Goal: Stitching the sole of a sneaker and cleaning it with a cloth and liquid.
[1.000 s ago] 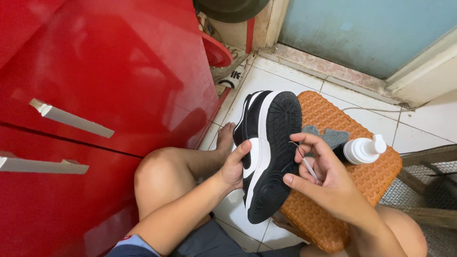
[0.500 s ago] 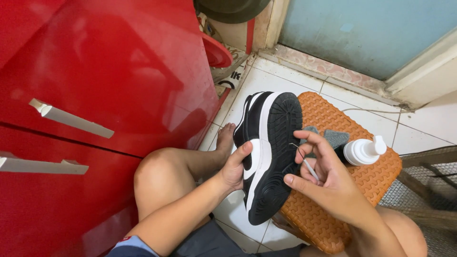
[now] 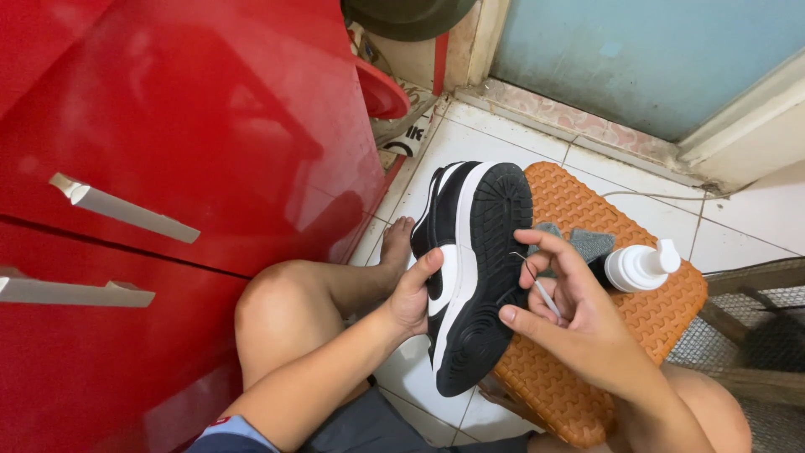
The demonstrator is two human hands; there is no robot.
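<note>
My left hand (image 3: pixel 413 294) grips a black and white sneaker (image 3: pixel 470 268) by its side, sole turned up toward me. My right hand (image 3: pixel 566 306) pinches a thin white stick with a fine dark tip (image 3: pixel 537 285), the tip resting against the black sole. The shoe hangs above an orange woven stool (image 3: pixel 620 327).
A white pump bottle (image 3: pixel 637 264) and a grey cloth (image 3: pixel 587 243) lie on the stool. A red cabinet (image 3: pixel 184 168) with metal handles stands at the left. My bare knee (image 3: pixel 277 302) and foot (image 3: pixel 396 243) rest on white floor tiles. Wire mesh (image 3: pixel 755 335) sits at the right.
My right hand has shifted slightly, bringing the stick's tip closer to the sole. The shoe and my left hand have stayed put.
</note>
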